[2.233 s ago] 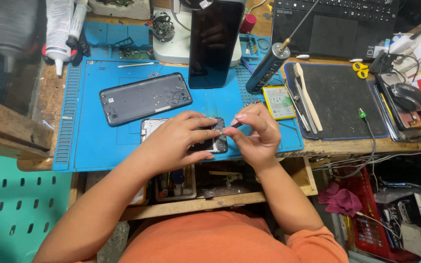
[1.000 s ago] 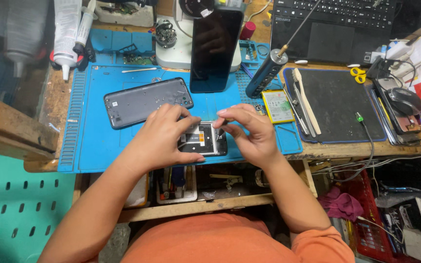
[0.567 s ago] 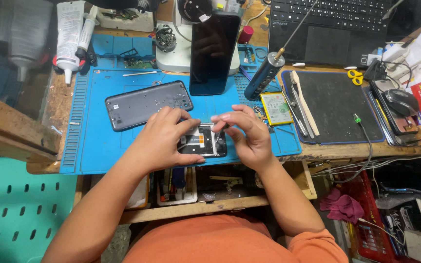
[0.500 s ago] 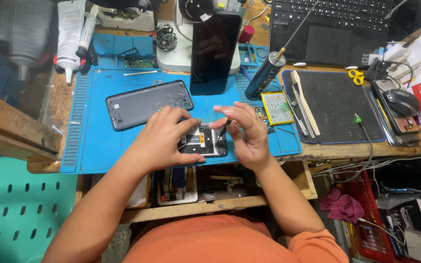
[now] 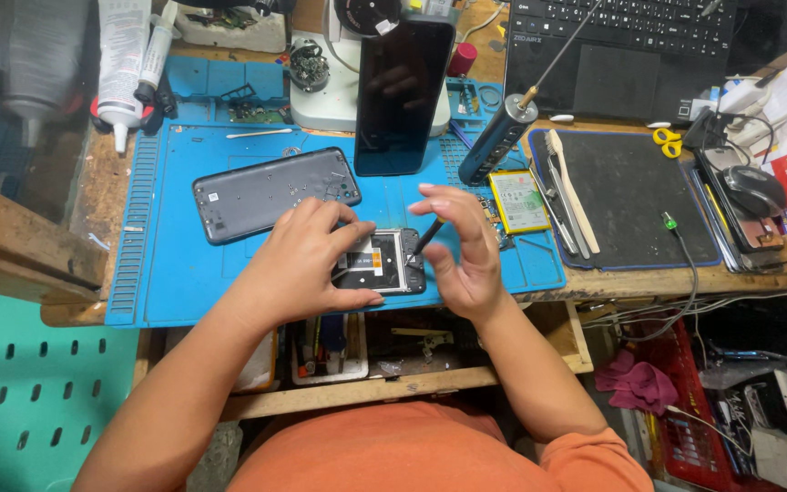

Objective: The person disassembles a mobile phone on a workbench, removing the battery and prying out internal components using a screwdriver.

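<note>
Both forearms reach in from the bottom of the head view and meet over the near edge of the blue repair mat (image 5: pixel 184 264). The left hand (image 5: pixel 307 264) lies palm down with its fingers curled, thumb and fingertips pressing on the left part of an opened smartphone (image 5: pixel 384 264) that lies flat on the mat with its inner boards showing. The right hand (image 5: pixel 466 255) stands just right of the phone, its upper fingers lifted and spread, the thumb and a finger pinching a thin dark tool (image 5: pixel 428 237) whose tip slants down onto the phone's right half.

Behind the left hand a grey phone back cover (image 5: pixel 266 193) lies on the mat, and farther back a black phone (image 5: pixel 400 100) leans upright against a white stand (image 5: pixel 330 100). A dark electric screwdriver (image 5: pixel 498 141) lies slanted near the mat's right edge, with a flat battery (image 5: pixel 518 200) beside it. To the right sits a black mat (image 5: pixel 639 200) carrying pale pry tools (image 5: pixel 571 191), then a computer mouse (image 5: pixel 751 187) and yellow-handled scissors (image 5: pixel 667 137). A laptop keyboard (image 5: pixel 630 27) lies at the back, and a white glue tube (image 5: pixel 122 64) at the far left. The wooden table (image 5: pixel 102 196) is worn and stained. Below it are a red crate (image 5: pixel 685 364), a pink rag (image 5: pixel 635 383) and a green perforated plastic surface (image 5: pixel 29 401).
</note>
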